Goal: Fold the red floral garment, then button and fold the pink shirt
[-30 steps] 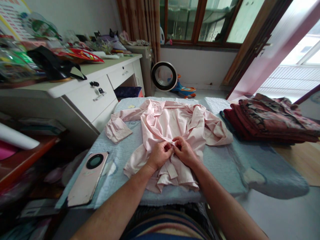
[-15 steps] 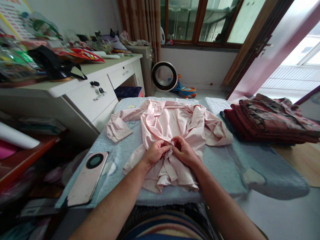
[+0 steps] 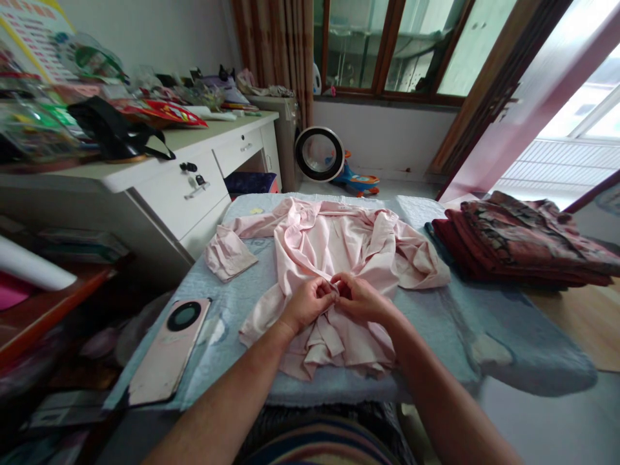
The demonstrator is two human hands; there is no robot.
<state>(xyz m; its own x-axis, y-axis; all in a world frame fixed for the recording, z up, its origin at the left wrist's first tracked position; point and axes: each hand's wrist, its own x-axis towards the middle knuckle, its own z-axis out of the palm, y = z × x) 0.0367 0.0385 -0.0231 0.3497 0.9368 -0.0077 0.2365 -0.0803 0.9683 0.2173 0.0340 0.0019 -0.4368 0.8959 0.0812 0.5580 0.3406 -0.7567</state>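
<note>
A pale pink shirt [image 3: 339,239] lies spread on the blue cloth-covered table [image 3: 421,329], its collar away from me and its sleeves out to both sides. Both hands meet at the middle of its front, where the cloth bunches. My left hand [image 3: 310,302] pinches the front edge between thumb and fingers. Close against it, my right hand [image 3: 361,297] grips the facing edge with its fingertips. Whatever small part lies between the fingertips is hidden. Below the hands the lower hem falls in loose folds.
A phone [image 3: 169,352] lies at the table's left edge. Folded dark red and patterned clothes [image 3: 527,239] are stacked at the right. On the left stands a white desk [image 3: 179,194] crowded with things. A round fan [image 3: 320,154] and a blue ride-on toy [image 3: 356,177] are beyond the table.
My hands remain together at the shirt front, with the fingers shifted slightly and pressed closer. The right hand has turned a little flatter. The whole view has tilted slightly.
</note>
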